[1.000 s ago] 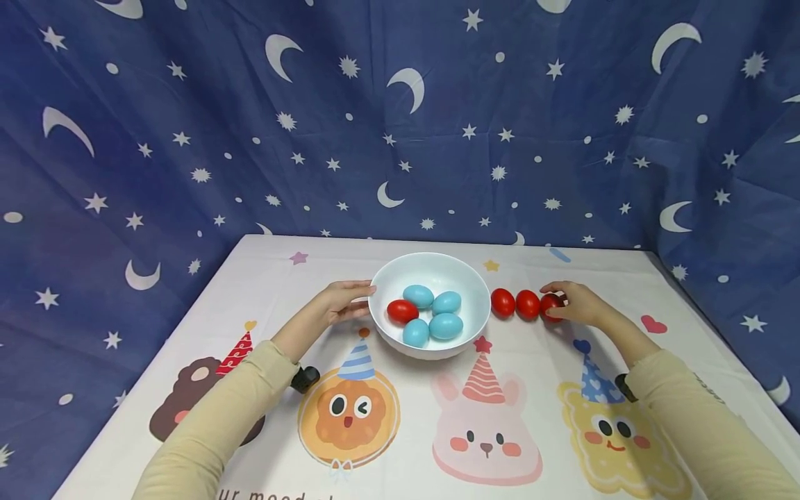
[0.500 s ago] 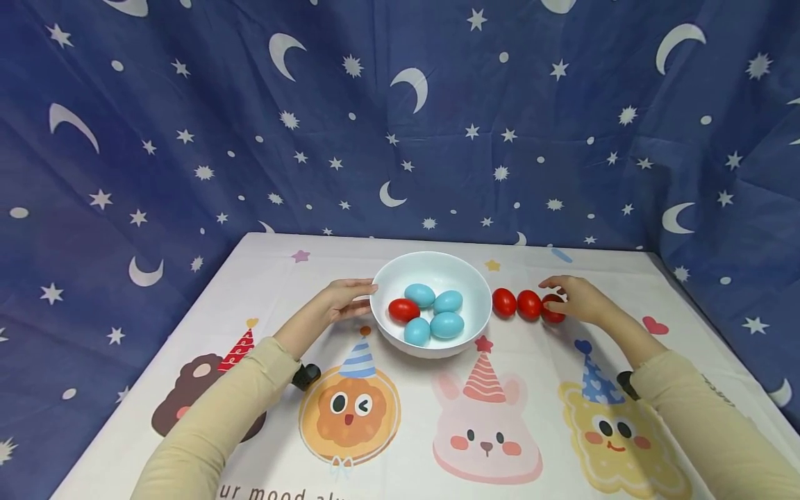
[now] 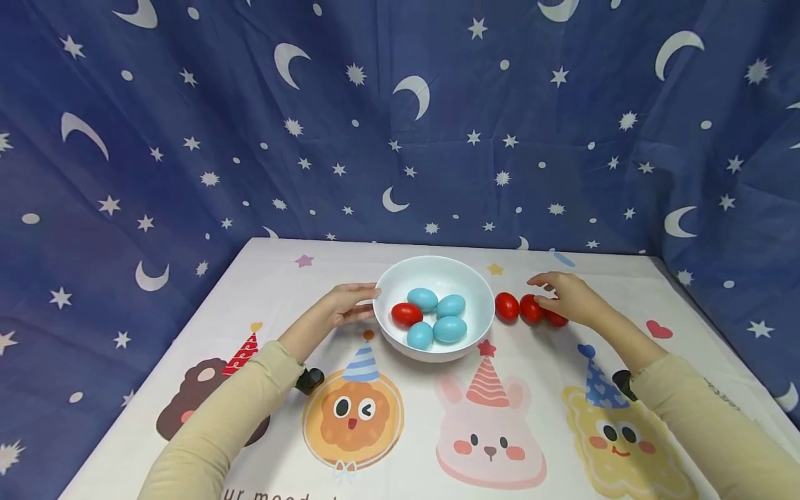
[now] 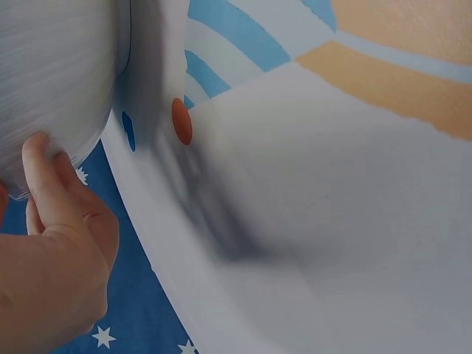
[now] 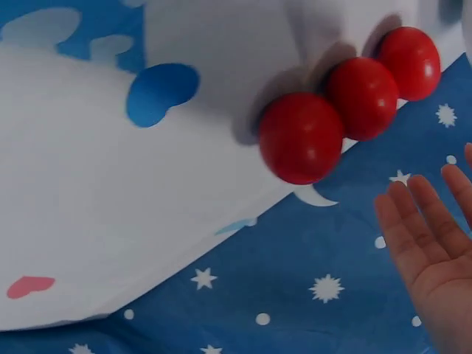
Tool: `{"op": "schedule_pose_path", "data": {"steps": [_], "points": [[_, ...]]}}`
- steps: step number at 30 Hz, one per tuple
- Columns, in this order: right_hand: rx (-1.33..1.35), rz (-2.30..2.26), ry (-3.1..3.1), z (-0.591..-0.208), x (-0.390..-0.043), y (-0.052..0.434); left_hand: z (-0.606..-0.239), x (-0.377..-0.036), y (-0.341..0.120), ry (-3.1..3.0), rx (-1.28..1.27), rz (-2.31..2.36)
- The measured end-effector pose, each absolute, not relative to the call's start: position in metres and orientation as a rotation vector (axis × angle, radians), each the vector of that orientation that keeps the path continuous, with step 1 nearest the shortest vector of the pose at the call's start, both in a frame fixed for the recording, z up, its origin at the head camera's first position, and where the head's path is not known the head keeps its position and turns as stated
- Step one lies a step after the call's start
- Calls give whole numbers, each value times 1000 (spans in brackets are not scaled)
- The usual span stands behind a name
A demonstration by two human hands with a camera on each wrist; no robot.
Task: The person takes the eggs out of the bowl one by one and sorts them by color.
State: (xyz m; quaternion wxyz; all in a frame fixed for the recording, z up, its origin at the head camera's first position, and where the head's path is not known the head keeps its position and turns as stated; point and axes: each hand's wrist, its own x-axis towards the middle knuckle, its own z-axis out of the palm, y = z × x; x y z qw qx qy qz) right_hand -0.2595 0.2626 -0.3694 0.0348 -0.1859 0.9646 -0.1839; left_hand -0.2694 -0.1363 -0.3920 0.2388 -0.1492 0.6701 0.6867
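My left hand (image 3: pixel 346 303) rests its fingertips against the left side of a white bowl (image 3: pixel 431 355). In the left wrist view, its fingers (image 4: pixel 49 184) touch the bowl's outer wall. Inside the bowl lie several light-blue eggs (image 3: pixel 449 329) and a red egg (image 3: pixel 407 314). To its right, three more red eggs stand in a row: a left egg (image 3: pixel 507 307), a middle egg (image 3: pixel 530 310) and a right egg (image 3: pixel 556 319), partly hidden by my hand. My right hand (image 3: pixel 570 298) hovers over the middle and right eggs, its fingers extended and holding nothing.
A white tablecloth (image 3: pixel 375 479) with printed party animals covers the table. Behind it hangs a dark-blue curtain (image 3: pixel 350 153) with moons and stars. The row's left egg sits close beside the bowl's right wall.
My right hand has left the right egg, which its fingers were around, and shifted left over the middle one. My left hand stays at the bowl. The head view has tilted slightly.
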Motion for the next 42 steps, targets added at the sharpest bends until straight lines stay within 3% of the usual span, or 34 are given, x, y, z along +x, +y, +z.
{"op": "schedule_pose_path", "data": {"steps": [23, 42], "points": [[-884, -732, 2984, -348, -237, 198, -393, -268, -138, 1841, -421, 1884], [-1064, -530, 2851, -338, -232, 146, -393, -268, -136, 1861, -444, 1877]]}}
